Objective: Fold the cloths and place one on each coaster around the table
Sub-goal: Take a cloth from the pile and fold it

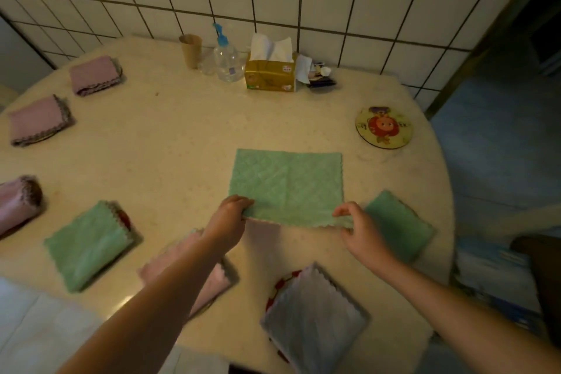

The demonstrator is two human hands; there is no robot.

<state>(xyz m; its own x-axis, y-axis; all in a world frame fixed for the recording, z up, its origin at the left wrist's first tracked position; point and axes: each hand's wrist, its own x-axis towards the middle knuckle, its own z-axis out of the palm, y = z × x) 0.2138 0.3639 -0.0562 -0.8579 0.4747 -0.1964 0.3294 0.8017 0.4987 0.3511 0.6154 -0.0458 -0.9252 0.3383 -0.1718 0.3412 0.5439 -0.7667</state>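
Observation:
A green cloth lies spread flat in the middle of the round table. My left hand pinches its near left corner and my right hand pinches its near right corner. Folded cloths lie around the table: a green one at the left, another green one by my right hand, a grey one on a red-patterned coaster near me, a pink one under my left forearm, and pink ones along the left rim. A bare round coaster sits at the right.
Against the tiled wall stand a paper cup, a clear pump bottle, a gold tissue box and small clutter. The table's edge curves off at the right above a blue floor.

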